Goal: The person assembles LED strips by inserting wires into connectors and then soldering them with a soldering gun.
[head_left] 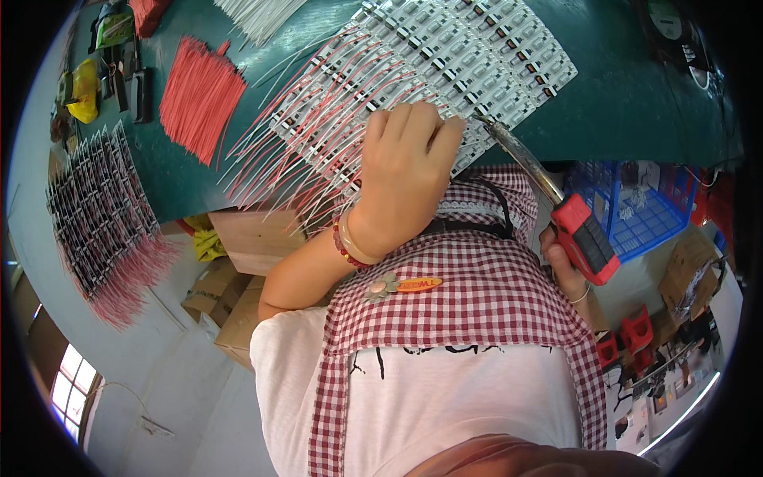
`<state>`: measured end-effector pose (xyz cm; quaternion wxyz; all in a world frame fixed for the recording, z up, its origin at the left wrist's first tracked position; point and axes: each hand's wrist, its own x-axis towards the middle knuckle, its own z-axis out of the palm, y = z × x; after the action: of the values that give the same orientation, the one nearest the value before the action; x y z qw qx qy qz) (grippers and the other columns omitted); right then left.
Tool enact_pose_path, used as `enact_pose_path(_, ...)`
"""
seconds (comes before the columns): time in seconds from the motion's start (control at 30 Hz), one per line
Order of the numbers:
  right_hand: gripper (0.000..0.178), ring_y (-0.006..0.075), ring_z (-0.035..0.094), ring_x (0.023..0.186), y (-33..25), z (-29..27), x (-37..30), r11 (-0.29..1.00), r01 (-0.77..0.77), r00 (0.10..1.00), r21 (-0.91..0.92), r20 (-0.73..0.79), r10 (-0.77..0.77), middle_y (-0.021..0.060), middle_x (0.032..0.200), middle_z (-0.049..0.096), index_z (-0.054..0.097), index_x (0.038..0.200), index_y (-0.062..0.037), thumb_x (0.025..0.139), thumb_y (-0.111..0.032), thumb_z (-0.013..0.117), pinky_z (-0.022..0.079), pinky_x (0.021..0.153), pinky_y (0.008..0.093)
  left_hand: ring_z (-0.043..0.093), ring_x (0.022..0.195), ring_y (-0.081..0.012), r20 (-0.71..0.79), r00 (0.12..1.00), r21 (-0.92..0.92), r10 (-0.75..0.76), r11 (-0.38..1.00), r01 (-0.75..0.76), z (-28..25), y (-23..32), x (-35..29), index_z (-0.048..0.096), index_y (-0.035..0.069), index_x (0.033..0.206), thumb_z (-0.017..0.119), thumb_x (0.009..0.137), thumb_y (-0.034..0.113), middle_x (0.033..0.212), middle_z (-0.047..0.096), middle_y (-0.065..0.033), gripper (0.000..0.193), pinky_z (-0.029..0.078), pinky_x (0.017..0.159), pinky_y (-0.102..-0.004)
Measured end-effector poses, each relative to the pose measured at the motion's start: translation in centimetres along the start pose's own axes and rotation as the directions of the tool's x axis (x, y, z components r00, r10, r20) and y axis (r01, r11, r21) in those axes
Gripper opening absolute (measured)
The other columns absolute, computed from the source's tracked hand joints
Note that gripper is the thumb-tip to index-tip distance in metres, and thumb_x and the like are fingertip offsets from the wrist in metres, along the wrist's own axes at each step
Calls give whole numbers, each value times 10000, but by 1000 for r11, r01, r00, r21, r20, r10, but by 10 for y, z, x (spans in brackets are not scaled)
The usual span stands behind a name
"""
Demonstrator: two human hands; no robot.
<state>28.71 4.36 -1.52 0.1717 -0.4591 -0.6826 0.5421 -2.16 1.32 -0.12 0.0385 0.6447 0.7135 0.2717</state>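
A pale panel of small circuit boards (453,63) lies on the green table, with rows of red and white wires (298,131) fanning off its left side. My left hand (409,171) rests over the panel's near part, its fingers curled down; whatever they pinch is hidden beneath them. My right hand (563,266) is wrapped around a soldering iron (588,238) with a red and black handle. The iron's metal shaft slants up and left, and its tip is at the panel, just right of my left fingers. Whether the tip touches a board, I cannot tell.
Red wires (203,99) lie in a bundle left of the panel, and white wires (258,16) lie behind it. Further left is a wired board panel (103,211). A blue basket (652,222) stands at right, below the table edge; cardboard boxes (218,290) sit at lower left.
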Motion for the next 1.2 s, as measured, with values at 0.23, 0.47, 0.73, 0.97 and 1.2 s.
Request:
enact_pose_path(0.23, 180, 278, 633, 639, 2, 4, -1, 998, 11, 1000, 64, 22, -13, 115, 762, 642, 683, 843, -3, 734, -139, 728, 484, 591, 349, 513, 694, -239, 32, 999, -64, -36, 997, 38, 5, 3, -1, 694, 77, 862, 737, 749, 6, 736, 496, -51, 140, 400, 639, -365)
enact_pose_path(0.47, 167, 272, 624, 617, 10, 6, -2, 999, 30, 999, -24, 26, -30, 110, 761, 635, 673, 826, -7, 710, -117, 723, 481, 572, 349, 523, 702, -259, 52, 996, -80, -78, 993, 82, 5, 2, 0, 698, 71, 847, 748, 751, 17, 740, 503, -65, 122, 423, 644, -383)
enact_pose_path(0.73, 166, 267, 622, 620, -1, 6, 8, 996, 87, 995, 2, 55, -87, 100, 744, 621, 668, 829, -13, 694, -96, 718, 478, 572, 351, 534, 691, -276, 101, 989, -80, -105, 990, 113, 4, 1, 4, 696, 53, 830, 747, 755, 19, 736, 511, -81, 97, 432, 629, -394)
enact_pose_path(0.97, 182, 280, 611, 634, 12, -1, -7, 1000, 5, 999, 21, 44, -6, 114, 764, 634, 677, 857, -7, 722, -117, 731, 468, 587, 353, 545, 690, -280, 101, 990, -88, -101, 990, 110, 4, 0, 2, 690, 55, 814, 744, 761, 28, 738, 521, -85, 80, 444, 628, -400)
enact_pose_path(1.2, 215, 266, 614, 676, 22, 2, -17, 998, -22, 1000, 59, -18, 23, 102, 790, 639, 683, 883, -6, 776, -185, 739, 466, 621, 349, 566, 723, -260, 130, 986, -12, -108, 994, 111, 0, 2, 3, 674, 78, 806, 746, 764, 67, 765, 555, -69, 84, 410, 662, -366)
